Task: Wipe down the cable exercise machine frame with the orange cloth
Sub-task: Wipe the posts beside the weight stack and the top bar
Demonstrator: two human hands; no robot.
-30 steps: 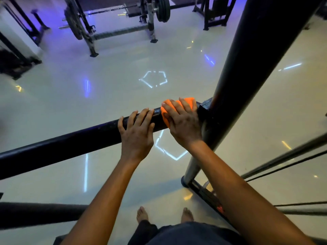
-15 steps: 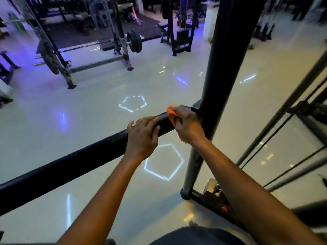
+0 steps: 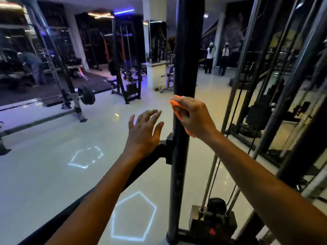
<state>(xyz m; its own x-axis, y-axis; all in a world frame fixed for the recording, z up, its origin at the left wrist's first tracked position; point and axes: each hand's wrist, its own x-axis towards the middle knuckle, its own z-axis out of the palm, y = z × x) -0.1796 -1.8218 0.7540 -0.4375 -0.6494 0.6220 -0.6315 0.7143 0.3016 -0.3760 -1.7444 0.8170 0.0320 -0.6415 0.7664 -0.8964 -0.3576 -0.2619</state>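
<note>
Orange cloth (image 3: 177, 110) is bunched in my right hand (image 3: 193, 119) against the upright post (image 3: 187, 68); my left hand (image 3: 144, 133) hovers spread, empty. Most frame looks unwiped.

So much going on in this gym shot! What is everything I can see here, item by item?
Orange cloth: one, orange, pressed against the upright post.
Black upright steel post: one, black, centre of view, floor to top.
Black horizontal crossbar: one, black, joins the post at a bracket, runs down to the left.
Thin black cables: several, black, right of the post.
Barbell rack with black weight plates: one, dark, far left.
Glossy pale floor: one, pale, carrying pentagon light reflections.
Distant people: three, two far right, one bending far left.
Left hand: one, fingers spread, above the crossbar.
Right hand: one, grips the cloth.
</note>
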